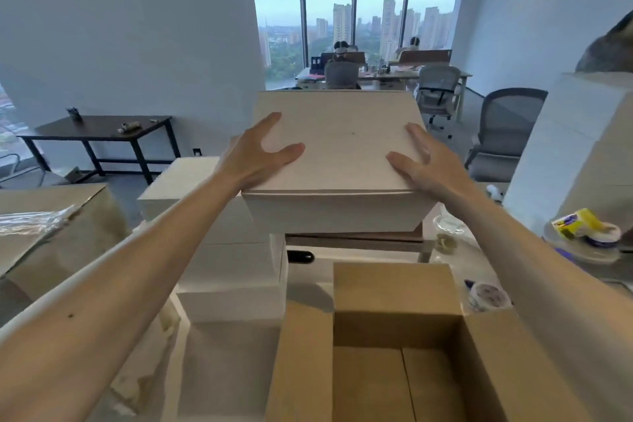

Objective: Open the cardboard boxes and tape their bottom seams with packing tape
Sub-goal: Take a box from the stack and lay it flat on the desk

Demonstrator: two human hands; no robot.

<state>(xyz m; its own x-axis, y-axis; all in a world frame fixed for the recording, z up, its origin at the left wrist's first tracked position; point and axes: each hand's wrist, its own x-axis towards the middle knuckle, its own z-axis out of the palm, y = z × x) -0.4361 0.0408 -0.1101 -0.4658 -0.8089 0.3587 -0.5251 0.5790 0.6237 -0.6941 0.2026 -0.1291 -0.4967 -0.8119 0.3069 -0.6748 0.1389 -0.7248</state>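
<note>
We see the left grip (260, 154) and the right grip (416, 164) laid flat on the top face of a pale closed box (337, 147), one near each front corner. Both are released rather than clenched, the fingers spread and fairly straight and the thumbs pointing inward toward each other. The box sits high in the middle of our view, above the edge of a tabletop (352, 240); whether it rests on anything we cannot tell. Below it, nearest to us, an open brown box (394, 305) stands with its flaps up and its bottom seam showing. A tape roll (486, 296) lies just to its right. A stack of white boxes (233, 267) stands on the left, under our left forearm.
</note>
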